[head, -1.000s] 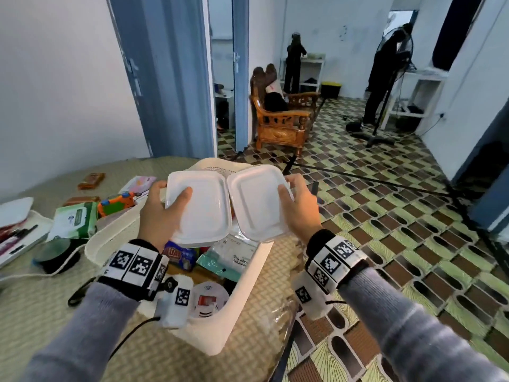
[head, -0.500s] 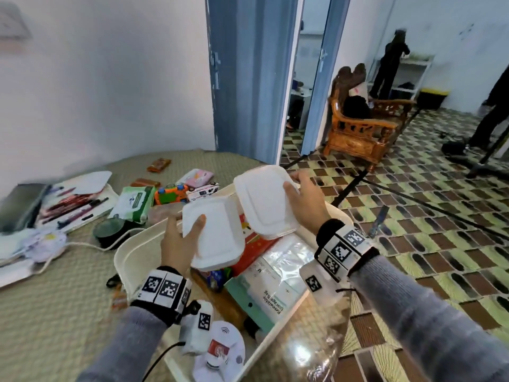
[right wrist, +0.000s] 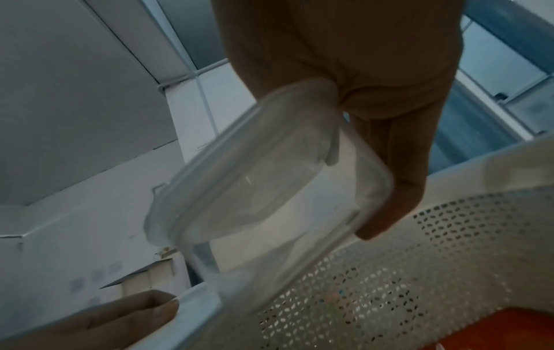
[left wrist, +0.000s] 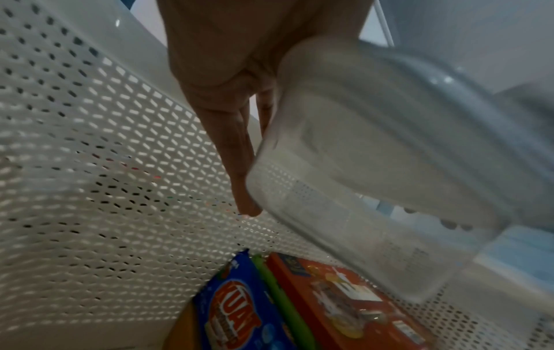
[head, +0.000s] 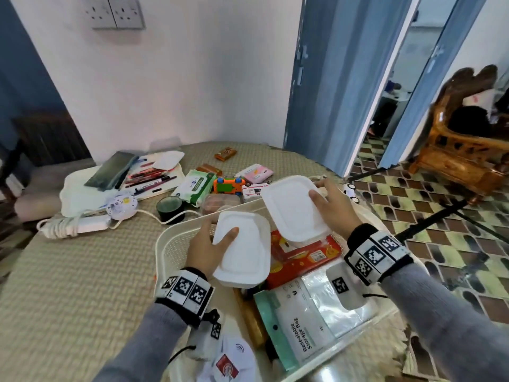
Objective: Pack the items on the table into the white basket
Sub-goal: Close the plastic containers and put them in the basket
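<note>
Both hands are working over the white basket, lower centre of the head view. Left hand is gripping a lidded plastic container, thumb across the lid, fingers lying extended along its side. Right hand is gripping a second lidded container, thumb on top and fingers underneath.

Change since a second ago: the two containers were being held side by side, high above the basket. Now they are separated and lower. The left one is sitting down inside the basket mouth, just above the blue snack packet and the red box. The right one is tilted, hovering over the far right part of the basket, above that same red box. The camera has also swung left, bringing more of the counter into the frame.

Reading: the placing step is under way and neither container is released yet.

Still waiting on the counter, centre and left of frame: wet wipes pack, orange toy, pink packet, tape roll, white power strip, tray of pens. A resealable bag pack is already lying in the basket. Packing looks partway done.
</note>
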A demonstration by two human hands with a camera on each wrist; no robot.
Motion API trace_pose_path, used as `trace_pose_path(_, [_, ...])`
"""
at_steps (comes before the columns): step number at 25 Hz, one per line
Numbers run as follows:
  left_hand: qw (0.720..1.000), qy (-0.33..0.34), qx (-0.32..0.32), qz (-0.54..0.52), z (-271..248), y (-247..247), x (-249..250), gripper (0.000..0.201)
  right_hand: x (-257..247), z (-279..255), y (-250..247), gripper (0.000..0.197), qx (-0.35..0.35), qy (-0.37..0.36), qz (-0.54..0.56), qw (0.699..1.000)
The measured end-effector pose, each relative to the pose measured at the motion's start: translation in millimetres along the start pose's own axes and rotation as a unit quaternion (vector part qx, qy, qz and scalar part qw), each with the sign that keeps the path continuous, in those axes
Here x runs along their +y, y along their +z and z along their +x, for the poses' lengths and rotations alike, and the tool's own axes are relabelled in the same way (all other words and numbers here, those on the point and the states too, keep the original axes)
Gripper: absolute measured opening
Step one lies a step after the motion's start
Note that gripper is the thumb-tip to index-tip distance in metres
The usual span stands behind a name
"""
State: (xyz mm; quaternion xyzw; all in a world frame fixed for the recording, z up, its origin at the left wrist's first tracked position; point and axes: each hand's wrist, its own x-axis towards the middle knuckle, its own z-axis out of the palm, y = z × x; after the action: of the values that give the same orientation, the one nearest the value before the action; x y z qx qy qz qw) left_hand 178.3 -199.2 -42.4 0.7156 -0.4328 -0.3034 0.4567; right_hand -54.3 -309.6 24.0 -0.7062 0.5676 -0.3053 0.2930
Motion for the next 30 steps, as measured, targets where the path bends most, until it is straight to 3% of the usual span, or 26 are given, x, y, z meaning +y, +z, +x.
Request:
trace_pose_path(6, [0.997,-0.029,0.000,0.069,-2.9,-1.1,-6.3,0.043,43.5,20.9,18.7,0.011,-0.106,-0.041,0.028,0.993])
trace_pose_path(11, [0.977,-0.108,0.113,0.145,-25.5,-2.0,-17.2,0.042,59.2,26.4,21.6,0.010,-0.168,-0.054,0.056,0.983])
trace_pose_path(15, [0.954,-0.138,0.129,0.231,-36.0,0.1,-26.8,0.048,57.4,21.6,21.8,0.012,-0.167,-0.099,0.021,0.981])
trace_pose_path(20, [0.959,-0.173,0.041,0.220,-31.4,4.4,-48.6,0.055,64.4,18.9,28.2,0.013,-0.173,-0.109,-0.071,0.976])
trace_pose_path(25, [0.934,-0.218,-0.012,0.282,-14.3,1.4,-58.5,0.057,67.0,19.2,33.1,0.014,-0.192,-0.116,-0.077,0.971])
trace_pose_path(30, [0.917,-0.232,-0.003,0.324,-7.4,1.4,-63.3,0.061,68.5,19.5,32.8,0.014,-0.199,-0.113,-0.089,0.970])
